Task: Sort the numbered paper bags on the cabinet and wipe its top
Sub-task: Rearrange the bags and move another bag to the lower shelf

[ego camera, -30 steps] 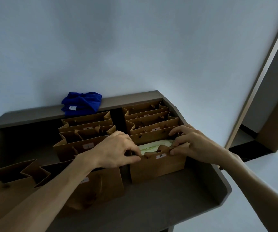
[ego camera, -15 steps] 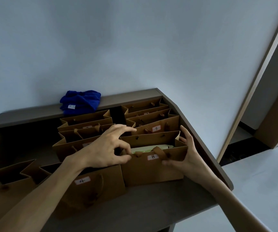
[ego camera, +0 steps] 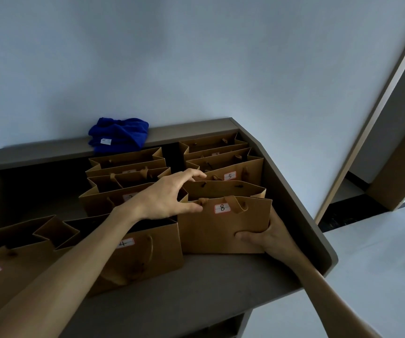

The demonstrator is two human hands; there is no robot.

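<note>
Several brown paper bags with number labels stand on the grey cabinet top (ego camera: 211, 284). The bag marked 8 (ego camera: 211, 228) is at the front right. My right hand (ego camera: 267, 236) grips its lower right corner, thumb on the front face. My left hand (ego camera: 169, 198) rests at the bag's top left edge, thumb against the front panel and fingers spread over the opening. Directly behind stands the bag marked 5 (ego camera: 240, 175). The bag marked 4 (ego camera: 143, 254) is to the left, partly under my left forearm. A folded blue cloth (ego camera: 119, 137) lies on the raised back ledge.
Two rows of bags run toward the back wall; another bag (ego camera: 6, 259) stands at the far left front. The cabinet's right edge (ego camera: 318, 230) slants close to the 8 bag. A doorway and floor lie to the right.
My right hand slid from the bag's top rim down to its lower right corner. My left hand let go of the handle area and spread its fingers. The view tilted downward a little.
</note>
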